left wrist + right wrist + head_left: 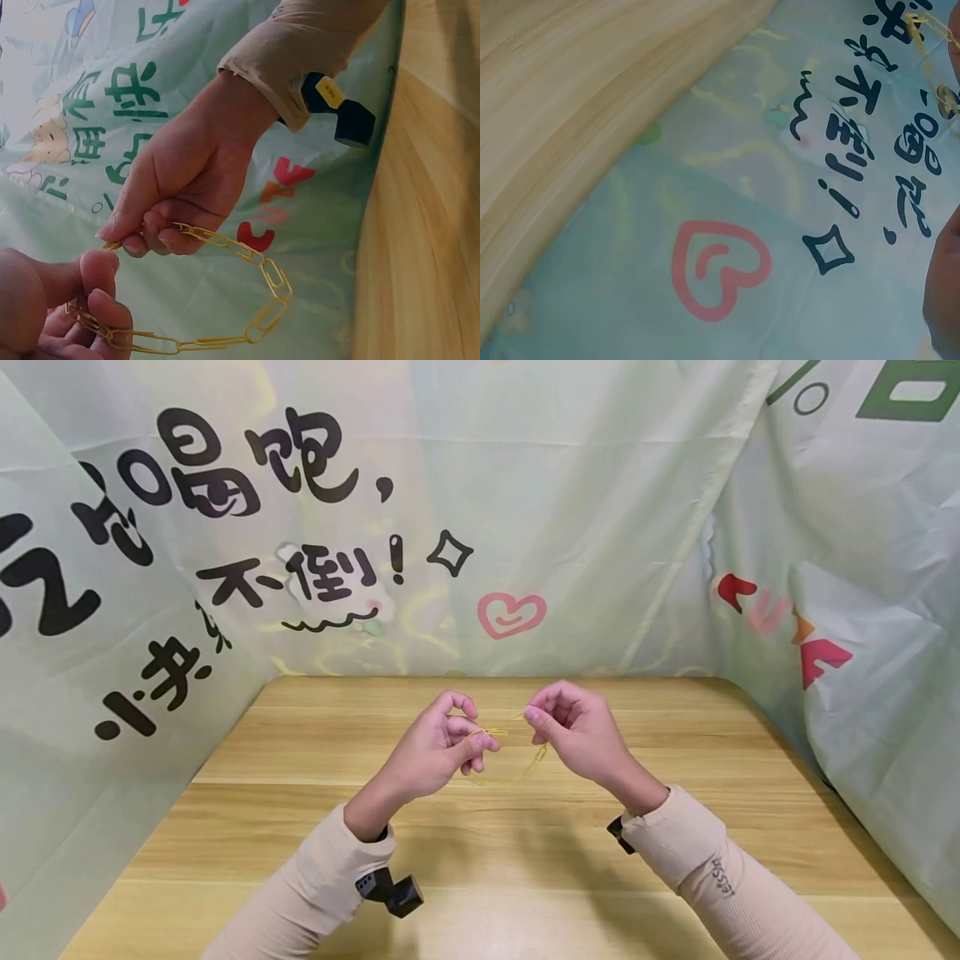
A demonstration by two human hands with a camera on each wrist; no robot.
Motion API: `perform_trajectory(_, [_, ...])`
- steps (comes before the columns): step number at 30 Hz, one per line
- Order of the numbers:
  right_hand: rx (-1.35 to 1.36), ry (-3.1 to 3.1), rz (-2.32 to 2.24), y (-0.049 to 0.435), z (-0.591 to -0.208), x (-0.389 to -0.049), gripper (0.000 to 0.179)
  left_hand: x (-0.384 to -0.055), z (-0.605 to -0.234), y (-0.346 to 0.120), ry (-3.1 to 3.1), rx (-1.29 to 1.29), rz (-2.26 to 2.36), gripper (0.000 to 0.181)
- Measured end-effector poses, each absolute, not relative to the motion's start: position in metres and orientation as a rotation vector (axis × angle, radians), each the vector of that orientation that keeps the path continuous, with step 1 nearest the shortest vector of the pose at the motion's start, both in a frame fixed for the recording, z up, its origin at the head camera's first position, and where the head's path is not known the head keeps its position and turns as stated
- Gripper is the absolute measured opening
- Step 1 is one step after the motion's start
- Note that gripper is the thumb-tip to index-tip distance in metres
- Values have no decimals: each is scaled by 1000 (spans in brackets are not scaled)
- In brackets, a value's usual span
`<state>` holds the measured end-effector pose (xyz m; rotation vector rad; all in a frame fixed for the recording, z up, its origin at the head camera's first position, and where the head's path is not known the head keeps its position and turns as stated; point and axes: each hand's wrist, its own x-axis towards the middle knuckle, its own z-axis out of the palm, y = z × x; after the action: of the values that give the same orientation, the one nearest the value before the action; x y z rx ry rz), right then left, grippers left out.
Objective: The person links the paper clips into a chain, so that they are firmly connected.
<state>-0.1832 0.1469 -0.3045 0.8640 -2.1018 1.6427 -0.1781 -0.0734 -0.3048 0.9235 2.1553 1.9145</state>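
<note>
A chain of linked yellow paper clips (225, 343) curves in a loop between both hands, held above the table. In the head view my left hand (431, 747) pinches clips at one end, thumb against fingers. Facing it, my right hand (581, 735) pinches a clip between thumb and fingertip, and the chain also runs from beneath its other curled fingers. The left wrist view has the two hands' fingertips close together at a small clip (112, 244). Part of the chain is hidden inside the fingers. Only the edge of a hand enters the right wrist view.
The wooden table (300, 843) spreads beneath the hands. Printed fabric sheets (600, 527) with lettering and a pink heart hang behind it and at both sides. Black wrist cameras (405, 896) are strapped at the sleeves.
</note>
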Motion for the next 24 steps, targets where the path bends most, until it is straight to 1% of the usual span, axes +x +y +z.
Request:
perform_trajectory(5, [1025, -2126, 1656, 147, -307, -183, 2, -175, -304, -74, 2076, 1062, 1916, 17])
perform_trajectory(10, [1148, -2057, 1743, 145, -308, -182, 7, -172, -301, -73, 2058, 1143, 1901, 17])
perform_trajectory(13, [1186, -1993, 1817, 144, -306, -181, 16, -171, -301, -72, 2072, 1158, 1893, 17])
perform_trajectory(15, [1198, -1972, 1844, 144, -306, -181, 18, -171, -301, -72, 2077, 1167, 1890, 17])
perform_trajectory(20, [1233, -2006, 1809, 144, -304, -181, 15, -169, -300, -71, 2048, 1203, 1885, 18])
perform_trajectory(24, [1255, -2035, 1774, 143, -303, -180, 16, -168, -299, -70, 2040, 1223, 1866, 18])
